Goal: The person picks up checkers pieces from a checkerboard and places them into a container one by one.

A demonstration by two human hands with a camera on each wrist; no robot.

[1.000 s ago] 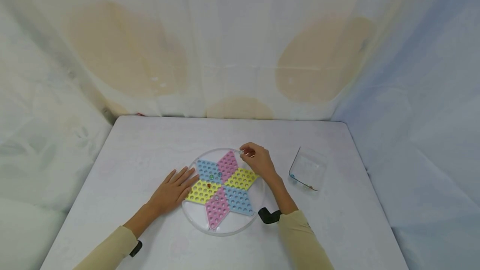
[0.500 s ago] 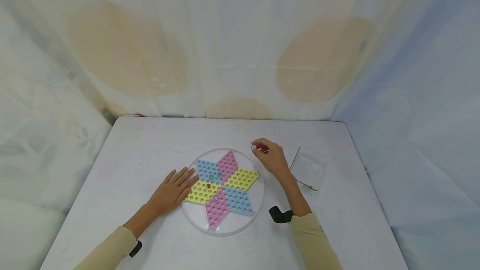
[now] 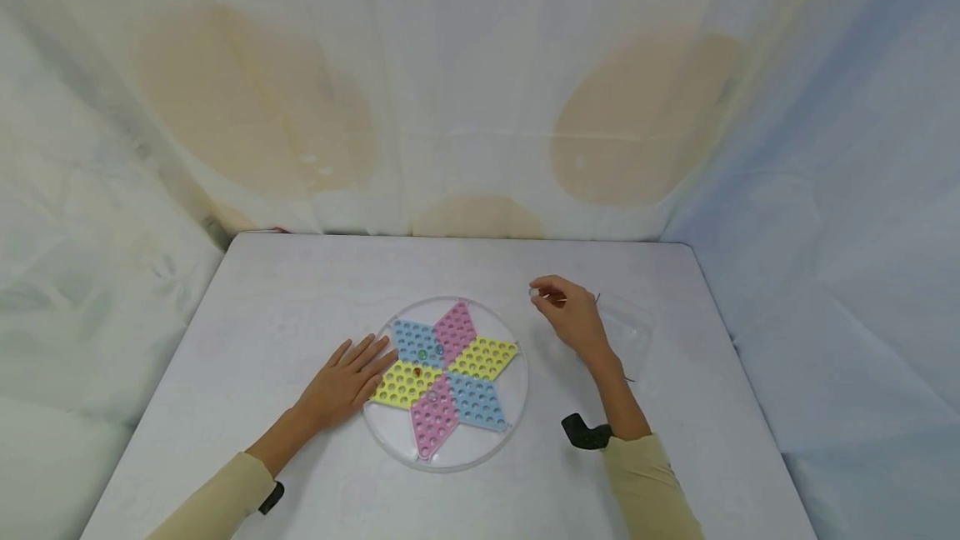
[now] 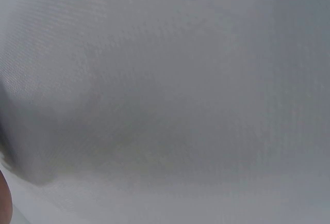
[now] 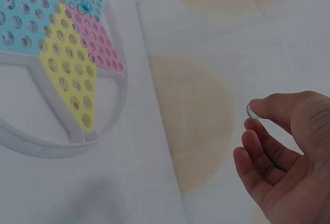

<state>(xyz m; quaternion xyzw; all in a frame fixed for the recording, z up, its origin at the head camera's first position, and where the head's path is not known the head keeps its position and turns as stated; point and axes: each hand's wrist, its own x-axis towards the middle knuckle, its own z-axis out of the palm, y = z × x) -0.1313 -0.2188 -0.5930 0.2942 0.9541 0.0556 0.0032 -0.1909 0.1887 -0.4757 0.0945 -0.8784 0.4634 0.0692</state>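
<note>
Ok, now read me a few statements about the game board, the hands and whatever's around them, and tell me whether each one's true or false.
1. The right hand pinches a small, pale, see-through marble. True.
2. The left hand is curled into a fist. False: its fingers are straight, reaching over the board's edge.
3. The round, clear plastic board carries a pink, yellow and blue star. True.
4. A small green glass marble sits on a pink section. False: it sits on a light-blue section.
5. The clear plastic box is to the right of the board, partly hidden behind the right forearm. True.
</note>
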